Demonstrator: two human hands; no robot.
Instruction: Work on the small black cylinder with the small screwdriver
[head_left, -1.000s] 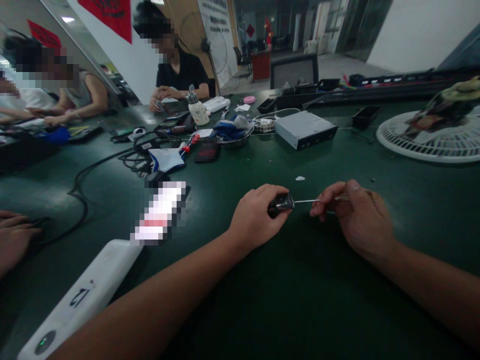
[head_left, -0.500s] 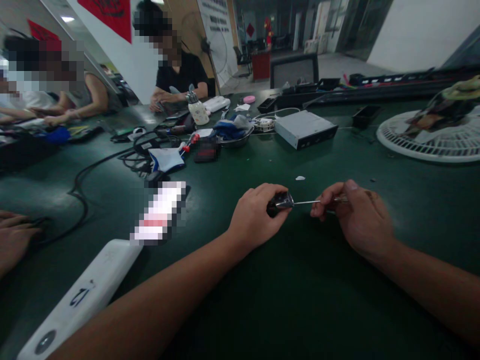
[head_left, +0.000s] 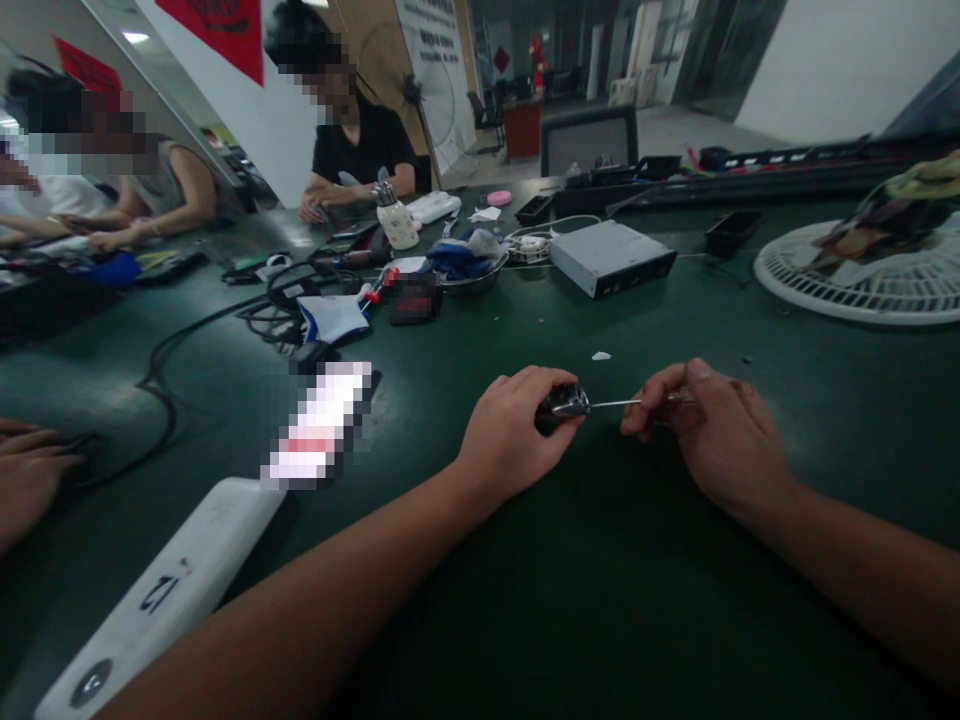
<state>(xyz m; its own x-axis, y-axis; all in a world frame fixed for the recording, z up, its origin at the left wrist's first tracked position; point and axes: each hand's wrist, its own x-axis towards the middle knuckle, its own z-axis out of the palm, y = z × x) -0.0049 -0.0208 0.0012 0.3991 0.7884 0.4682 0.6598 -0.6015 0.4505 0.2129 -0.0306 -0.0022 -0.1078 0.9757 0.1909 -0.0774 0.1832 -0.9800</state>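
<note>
My left hand [head_left: 514, 430] grips a small black cylindrical part [head_left: 561, 408] with a shiny metal end, its fingers wrapped around it. My right hand [head_left: 712, 430] pinches the handle of a thin steel shaft tool [head_left: 619, 403], probably a small screwdriver. The shaft's tip reaches the shiny end of the black part. Both hands rest low over the dark green work mat [head_left: 600, 600]. My fingers hide most of the tool's handle.
A long white device [head_left: 165, 590] lies left of my left forearm, next to a pixelated object [head_left: 319, 425]. Cables, a silver metal box [head_left: 611, 258] and a white fan guard [head_left: 847, 275] lie farther off. A co-worker's hand [head_left: 26, 475] rests at the left edge.
The black part has turned slightly in my left hand, showing more of its shiny end. My hands otherwise stay in nearly the same place.
</note>
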